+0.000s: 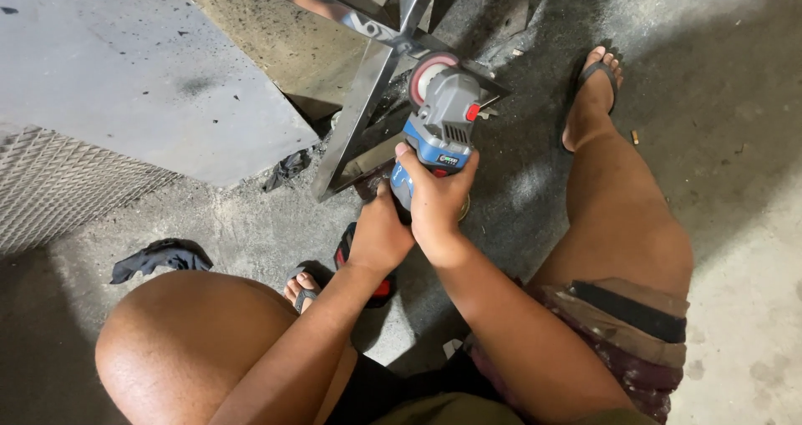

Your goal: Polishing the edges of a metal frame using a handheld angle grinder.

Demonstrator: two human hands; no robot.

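Both hands grip a cordless angle grinder (439, 129), blue and grey, and the two-handed hold looks meant to steady a tool that would otherwise kick. The right hand (436, 201) wraps over the body just behind the head, fingers curled shut around it, thumb along the blue band. The left hand (380, 237) sits just below and behind the right one, closed around the rear of the handle (the red-and-black battery end pokes out beneath it). Ahead of the right hand's fingers, the pinkish disc (428, 76) presses against a shiny metal frame (359, 108) of crossing bars, right at a joint. The frame leans on the concrete floor (735, 141), within reach of a squatting person. Well off to the left hand's side lies a dark rag (163, 256).
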